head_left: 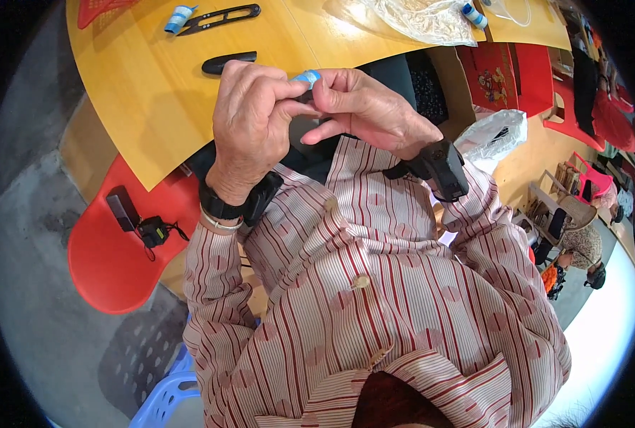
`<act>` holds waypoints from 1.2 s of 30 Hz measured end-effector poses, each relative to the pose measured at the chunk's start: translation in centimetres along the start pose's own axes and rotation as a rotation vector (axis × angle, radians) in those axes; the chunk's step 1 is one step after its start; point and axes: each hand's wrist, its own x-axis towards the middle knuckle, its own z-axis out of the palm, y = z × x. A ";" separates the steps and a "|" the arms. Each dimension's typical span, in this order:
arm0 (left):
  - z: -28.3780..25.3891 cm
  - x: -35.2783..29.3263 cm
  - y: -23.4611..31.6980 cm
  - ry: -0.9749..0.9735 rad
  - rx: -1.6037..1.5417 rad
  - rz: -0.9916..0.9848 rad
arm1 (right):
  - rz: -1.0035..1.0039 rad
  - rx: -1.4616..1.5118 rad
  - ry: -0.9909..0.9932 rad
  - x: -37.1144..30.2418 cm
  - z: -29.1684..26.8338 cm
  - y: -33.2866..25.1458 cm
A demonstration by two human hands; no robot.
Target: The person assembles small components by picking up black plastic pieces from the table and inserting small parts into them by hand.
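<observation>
Above the near edge of the yellow table [274, 43], my left hand [253, 125] and my right hand [374, 110] meet at the fingertips. Pinched between them is a small blue-and-white wrapped piece [307, 77], with something dark just below it, mostly hidden by the fingers. My right hand's lower fingers stretch out beneath the pinch. Just beyond my left hand lies a black tapered cover [229, 63]. Farther back rest black thread snips [221, 19], beside another blue-and-white roll [180, 19].
Clear plastic film [424, 18] lies on the table at the far right, near a further blue-and-white roll [474, 16]. A red chair [103, 250] with small black devices stands at left. At right are a red box [499, 78] and a plastic bag [495, 135].
</observation>
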 end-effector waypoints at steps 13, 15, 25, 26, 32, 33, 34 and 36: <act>-0.3 0.3 0.5 0.013 0.042 -0.069 | -0.026 0.080 0.127 0.5 1.8 0.6; -0.2 0.4 0.6 0.034 0.048 -0.077 | -0.067 0.131 0.145 0.6 2.1 0.9; 0.2 0.4 1.5 0.091 0.054 -0.192 | -0.195 0.184 0.171 0.8 3.1 1.4; 0.2 0.3 1.5 0.088 0.053 -0.203 | -0.191 0.181 0.187 0.9 3.1 1.4; -0.2 0.6 1.6 0.060 0.029 -0.205 | -0.257 0.104 0.199 0.8 3.5 1.2; -0.3 0.8 1.7 0.059 0.029 -0.203 | -0.259 0.104 0.198 0.8 3.5 1.2; -0.5 1.0 1.9 0.045 0.038 -0.181 | -0.282 0.037 0.204 0.8 3.3 1.1; -0.9 0.9 2.1 0.029 0.050 -0.159 | -0.307 -0.029 0.205 0.7 3.4 0.9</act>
